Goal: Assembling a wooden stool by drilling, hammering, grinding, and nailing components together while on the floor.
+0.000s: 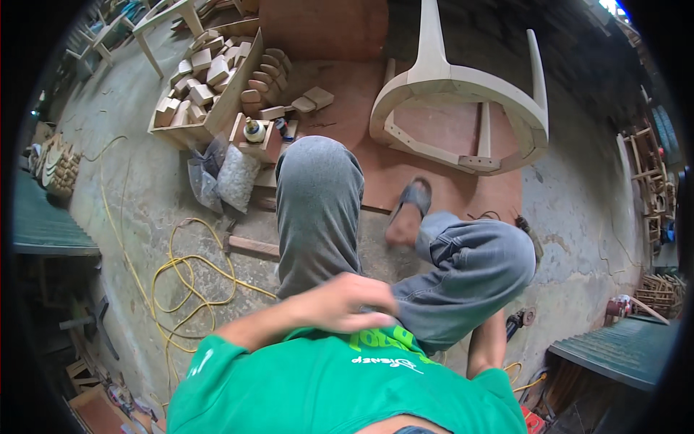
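My left hand (354,300) is over my lap, in front of my shirt, slightly blurred. Its thumb stands apart from the loosely bent fingers, and nothing shows in it. My right forearm (489,343) reaches down beside my bent right leg, whose thigh and knee hide the hand. Close to that forearm on the floor is a dark power tool with a round disc (522,319), perhaps an angle grinder. Beyond my knees, a pale wooden chair frame (535,119) with a curved ring and legs pointing up rests on a reddish-brown board (499,189).
An open wooden box (191,135) of cut wood blocks stands at the far left, with more blocks beside it. Near it are a small bottle (254,130) and a clear bag of white pieces (237,179). A yellow cord (189,283) coils on the left floor. Green-topped surfaces (614,351) flank me.
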`<action>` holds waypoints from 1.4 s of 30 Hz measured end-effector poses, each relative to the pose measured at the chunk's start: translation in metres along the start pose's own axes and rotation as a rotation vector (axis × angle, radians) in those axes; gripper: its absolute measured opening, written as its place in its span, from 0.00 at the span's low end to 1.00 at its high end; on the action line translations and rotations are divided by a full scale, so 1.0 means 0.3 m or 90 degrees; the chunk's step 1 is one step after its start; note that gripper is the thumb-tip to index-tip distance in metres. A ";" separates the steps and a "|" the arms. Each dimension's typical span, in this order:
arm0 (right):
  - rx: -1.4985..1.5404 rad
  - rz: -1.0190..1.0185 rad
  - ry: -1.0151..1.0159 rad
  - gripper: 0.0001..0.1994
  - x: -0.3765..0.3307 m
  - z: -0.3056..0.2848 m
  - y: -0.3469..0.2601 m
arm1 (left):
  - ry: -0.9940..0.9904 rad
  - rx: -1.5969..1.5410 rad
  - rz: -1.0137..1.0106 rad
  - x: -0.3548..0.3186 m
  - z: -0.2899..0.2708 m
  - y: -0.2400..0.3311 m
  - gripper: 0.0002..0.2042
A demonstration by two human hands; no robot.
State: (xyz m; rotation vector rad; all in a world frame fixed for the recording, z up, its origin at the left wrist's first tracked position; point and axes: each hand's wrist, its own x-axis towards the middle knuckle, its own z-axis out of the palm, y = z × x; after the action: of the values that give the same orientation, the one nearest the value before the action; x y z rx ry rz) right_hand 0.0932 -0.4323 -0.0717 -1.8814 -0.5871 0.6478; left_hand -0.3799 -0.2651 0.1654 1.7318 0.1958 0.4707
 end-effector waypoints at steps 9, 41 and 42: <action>-0.140 0.059 -0.048 0.17 0.340 0.201 -0.055 | 0.279 0.441 -0.521 -0.354 -0.006 0.181 0.12; -0.341 -0.025 -0.385 0.13 0.450 0.656 -0.394 | 0.426 0.581 -0.427 0.188 -1.009 -1.260 0.07; -0.395 -0.001 -0.379 0.13 0.448 0.651 -0.403 | 0.447 0.642 -0.417 0.232 -1.032 -1.306 0.07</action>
State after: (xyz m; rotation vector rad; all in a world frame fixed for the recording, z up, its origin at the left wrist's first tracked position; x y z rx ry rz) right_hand 0.0488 -0.1709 -0.0491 -2.2451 -1.2865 1.1342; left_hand -0.3961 0.1248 -0.1536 2.2102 1.6802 0.4973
